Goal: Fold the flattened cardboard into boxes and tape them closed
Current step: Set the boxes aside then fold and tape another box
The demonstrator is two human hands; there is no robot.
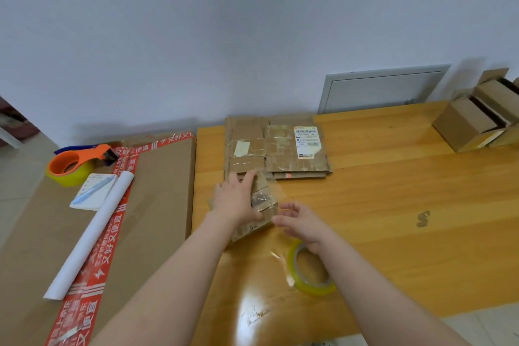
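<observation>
Glossy orange-brown wooden desk (pixel 393 191) with cardboard and tape on it.

A stack of flattened brown cardboard sheets (pixel 280 149), the top one bearing a white shipping label, lies at the desk's back edge. Just in front of it sits a small, taped brown cardboard box (pixel 264 199). A roll of clear yellowish tape (pixel 311 286) lies flat near the front edge. A cluster of folded brown cardboard boxes (pixel 466 123) stands at the far right corner. A dark smudge (pixel 423 218) marks the bare wood to the right of the small box. A large flat brown carton with red printed tape (pixel 157 191) butts against the desk's left edge.
</observation>
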